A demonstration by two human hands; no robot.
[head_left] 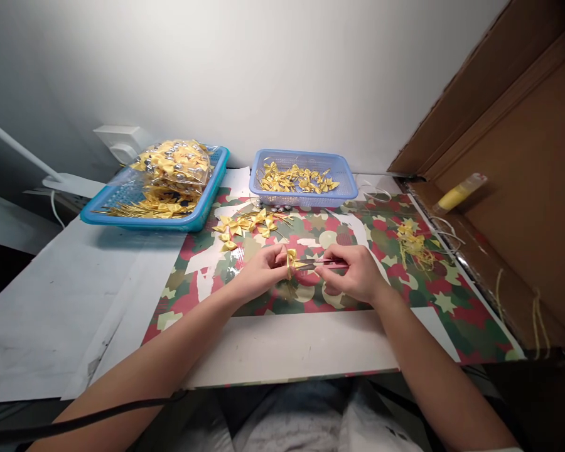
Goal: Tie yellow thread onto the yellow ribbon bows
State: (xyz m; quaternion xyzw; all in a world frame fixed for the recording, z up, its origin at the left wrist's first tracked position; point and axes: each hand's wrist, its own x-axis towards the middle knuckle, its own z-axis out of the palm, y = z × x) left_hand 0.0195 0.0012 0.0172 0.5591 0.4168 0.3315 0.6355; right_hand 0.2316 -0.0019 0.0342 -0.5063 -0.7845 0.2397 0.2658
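Between the fingertips of my left hand [265,271] is a small yellow ribbon bow [291,256], pinched above the patterned sheet. My right hand [353,271] is closed around tweezers [311,264] with a pinkish handle and dark tips. The tips point left and reach the bow; whether they grip part of it is too small to tell. Just beyond my hands lies a loose group of yellow bows [245,225] with gold wire ties.
A blue basket [207,194] at left holds a clear bag [174,162] of bows. Another blue basket [306,199] with bows stands by the wall. Yellow thread scraps [414,245] lie right, near a cardboard panel [513,138] and a yellow tube [459,193]. A white lamp [75,186] is at left.
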